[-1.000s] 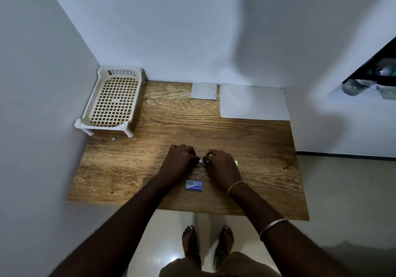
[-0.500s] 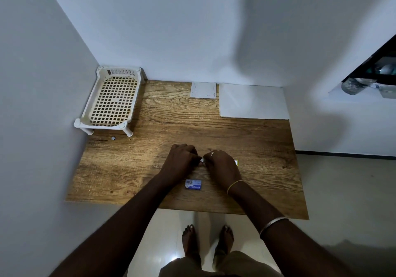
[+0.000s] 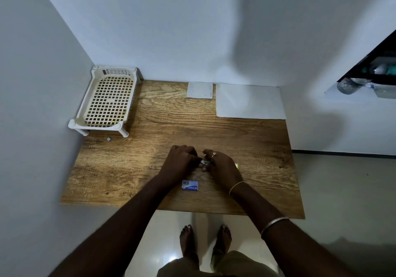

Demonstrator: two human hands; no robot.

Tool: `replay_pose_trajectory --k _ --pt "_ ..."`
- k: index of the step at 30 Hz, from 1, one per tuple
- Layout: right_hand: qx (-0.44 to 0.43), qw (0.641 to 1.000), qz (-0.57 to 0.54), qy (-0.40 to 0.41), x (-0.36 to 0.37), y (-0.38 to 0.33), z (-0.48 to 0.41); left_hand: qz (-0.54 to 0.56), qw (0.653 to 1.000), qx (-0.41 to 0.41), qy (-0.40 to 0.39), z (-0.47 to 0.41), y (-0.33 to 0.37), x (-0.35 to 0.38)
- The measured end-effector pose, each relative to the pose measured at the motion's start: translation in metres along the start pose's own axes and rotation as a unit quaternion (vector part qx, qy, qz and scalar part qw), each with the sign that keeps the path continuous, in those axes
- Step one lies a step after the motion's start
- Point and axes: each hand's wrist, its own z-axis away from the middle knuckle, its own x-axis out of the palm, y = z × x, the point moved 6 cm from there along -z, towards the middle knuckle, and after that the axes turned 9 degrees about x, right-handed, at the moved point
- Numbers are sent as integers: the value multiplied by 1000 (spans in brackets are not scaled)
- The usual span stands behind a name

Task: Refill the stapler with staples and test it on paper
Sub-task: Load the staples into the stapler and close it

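Note:
Both my hands meet over the middle of the wooden table [image 3: 257,148]. My left hand [image 3: 180,161] and my right hand [image 3: 220,165] have their fingers curled round a small metallic thing [image 3: 204,162], likely the stapler or its staples; most of it is hidden. A yellow edge [image 3: 236,165] peeks out from under my right hand. A small blue staple box [image 3: 190,185] lies on the table just in front of my hands. White paper sheets [image 3: 249,100] lie at the far right of the table, with a smaller sheet [image 3: 200,90] beside them.
A cream plastic lattice rack [image 3: 107,103] stands in the far left corner against the walls. A tiny grey scrap [image 3: 108,139] lies before it. My bare feet [image 3: 205,244] are on the tiled floor under the table's front edge.
My hands stay together at the same spot; the fingers of my right hand have shifted slightly and more of the small metallic thing shows between them.

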Motion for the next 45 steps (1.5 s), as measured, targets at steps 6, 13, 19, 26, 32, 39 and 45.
replay_pose_trajectory --k 6,13,19,26,32,39,45 --pt "8 999 37 35 0 9 5 3 1000 7 16 -1 -2 2" --pt "8 999 37 39 -2 8 1 51 998 8 20 -3 -6 3" --pt "6 999 28 39 -2 8 0 109 994 -9 18 -6 -10 3" --pt "-77 994 47 56 -6 -1 7 185 976 -118 -7 -7 -22 8" --pt "-103 991 68 56 -6 -1 8 173 977 -127 0 -4 -20 9" --pt "-40 998 32 22 -7 6 4 124 988 -87 23 5 -15 1" --pt "-119 988 87 43 -7 -3 10 124 987 -87 48 17 -16 -4"
